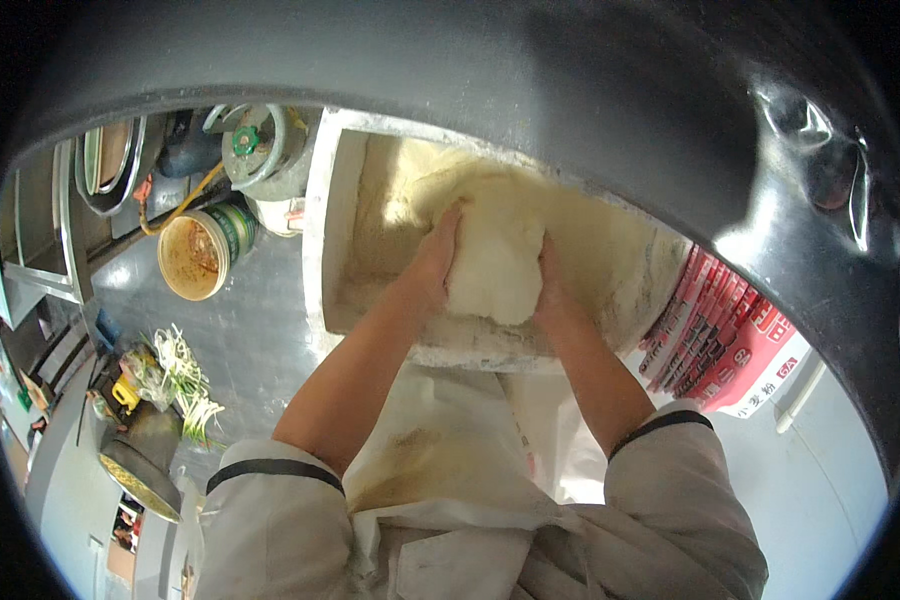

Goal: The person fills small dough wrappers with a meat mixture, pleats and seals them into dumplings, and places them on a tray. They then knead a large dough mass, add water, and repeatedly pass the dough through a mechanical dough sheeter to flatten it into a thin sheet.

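Note:
A large pale mass of flour or dough [495, 262] is between my two hands, over a white-rimmed box [316, 247] dusted with flour. My left hand [441, 251] presses against its left side, and my right hand [551, 281] against its right side. More pale yellowish flour or dough [435, 172] lies in the far part of the box, blurred near the top. Flour also coats the box's right part. The fingers are partly hidden by the mass, and whether it is loose flour or dough I cannot tell.
Stacked red and white printed flour bags [750, 345] stand right of the box. Leftward are an open stained bucket [193, 255], a gas cylinder [262, 146] with a green valve, scallions [187, 382] on the floor, and a metal pot [142, 480]. A dark curved surface [450, 60] spans the top.

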